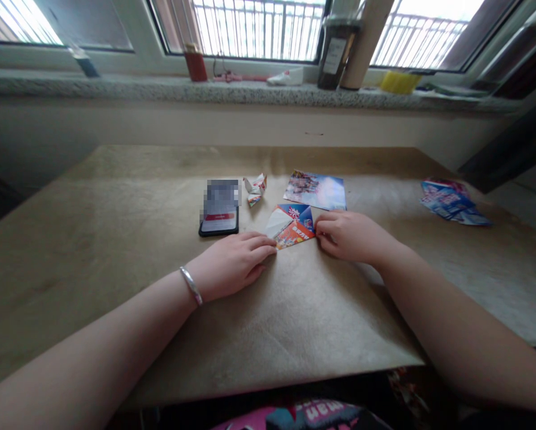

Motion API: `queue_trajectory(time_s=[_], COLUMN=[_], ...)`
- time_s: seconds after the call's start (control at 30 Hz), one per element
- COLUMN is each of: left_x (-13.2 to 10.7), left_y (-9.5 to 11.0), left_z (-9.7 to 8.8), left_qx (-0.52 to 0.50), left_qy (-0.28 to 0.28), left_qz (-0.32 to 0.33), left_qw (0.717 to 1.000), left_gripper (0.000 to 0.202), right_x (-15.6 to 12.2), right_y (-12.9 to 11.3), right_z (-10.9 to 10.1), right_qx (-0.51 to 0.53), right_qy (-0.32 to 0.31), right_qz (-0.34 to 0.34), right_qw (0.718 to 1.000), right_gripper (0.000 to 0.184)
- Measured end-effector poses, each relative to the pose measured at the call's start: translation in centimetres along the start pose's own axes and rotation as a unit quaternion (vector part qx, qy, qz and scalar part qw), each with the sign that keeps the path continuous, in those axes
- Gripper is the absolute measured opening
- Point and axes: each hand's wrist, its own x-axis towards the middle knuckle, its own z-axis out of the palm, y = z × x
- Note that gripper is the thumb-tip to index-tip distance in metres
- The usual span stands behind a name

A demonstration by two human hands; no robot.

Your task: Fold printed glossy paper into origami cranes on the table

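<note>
A partly folded printed paper, blue, orange and white, lies on the table between my two hands. My left hand rests flat with fingers stretched out, its fingertips touching the paper's lower left corner. With curled fingers, my right hand pinches the paper's right corner; the thumb is partly out of sight. Just beyond the left hand lies a phone with a lit, blurred-out screen. A small folded paper figure stands to the right of the phone. Behind the right hand is a flat printed sheet.
Several blue printed papers lie in a loose pile at the right of the brown table. On the stone windowsill stand a red container, a dark lidded jar and a yellow object.
</note>
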Motion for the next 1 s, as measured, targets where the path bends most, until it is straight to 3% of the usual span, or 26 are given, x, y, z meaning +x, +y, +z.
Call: queue_trajectory(time_s=[0.2,0.4,0.6,1.0], left_x=[0.1,0.3,0.2,0.2], left_y=[0.4,0.7,0.0,0.4], left_z=[-0.2,0.0,0.7,0.2], left_qx=[-0.010,-0.062,0.002,0.018], left_qy=[0.008,0.024,0.022,0.012], left_qz=[0.028,0.050,-0.010,-0.020], left_qw=[1.000,0.997,1.000,1.000], left_gripper=[0.026,0.028,0.038,0.032], right_x=[0.7,1.2,1.2,1.4], right_y=[-0.7,-2.2,-2.2,-2.1], right_z=[1.4,1.4,1.6,2.3], right_qx=[0.049,0.018,0.038,0.053], right_qy=[0.050,0.055,0.049,0.072], right_qz=[0.058,0.052,0.053,0.068], right_qw=[0.996,0.997,0.997,0.994], right_gripper=[0.023,0.036,0.041,0.041])
